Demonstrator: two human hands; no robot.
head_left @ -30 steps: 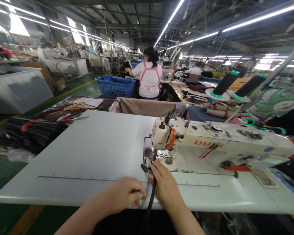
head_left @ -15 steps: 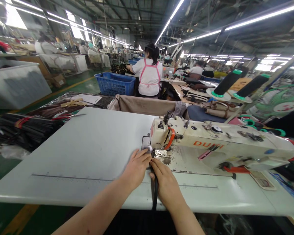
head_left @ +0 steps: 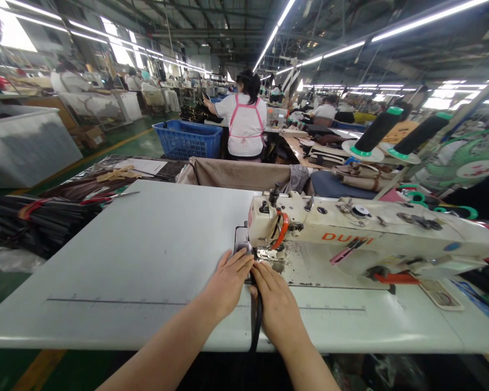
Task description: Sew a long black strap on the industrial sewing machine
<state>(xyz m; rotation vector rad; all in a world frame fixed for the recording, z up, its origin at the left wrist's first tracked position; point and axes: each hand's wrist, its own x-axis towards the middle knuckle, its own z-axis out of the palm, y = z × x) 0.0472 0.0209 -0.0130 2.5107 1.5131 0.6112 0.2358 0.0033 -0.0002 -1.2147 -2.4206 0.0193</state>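
Observation:
A narrow black strip (head_left: 256, 320) runs from the sewing machine's needle area down over the table's front edge. My right hand (head_left: 275, 298) is closed around it, with the fingers along its right side and the thumb tip showing at its left. Flat on the table at the strip's left lies my left hand (head_left: 228, 279), its fingers stretched towards the presser foot and the tips touching the strip. The white sewing machine (head_left: 309, 228) stands just beyond both hands. My fingertips hide the strip's far end.
Bundled black strips (head_left: 36, 217) and scissors (head_left: 122, 195) lie at the left edge. Behind the table (head_left: 146, 244) is a fabric-lined bin (head_left: 236, 175). Two black thread cones (head_left: 377, 130) stand at the right near a green fan (head_left: 472, 163). A co-worker (head_left: 246, 117) sits ahead beside a blue crate (head_left: 187, 140).
Both hands keep nearly the same place by the needle. The strip's lower end has shifted slightly left and bends more. The co-worker ahead has raised a hand. The view has tilted a little.

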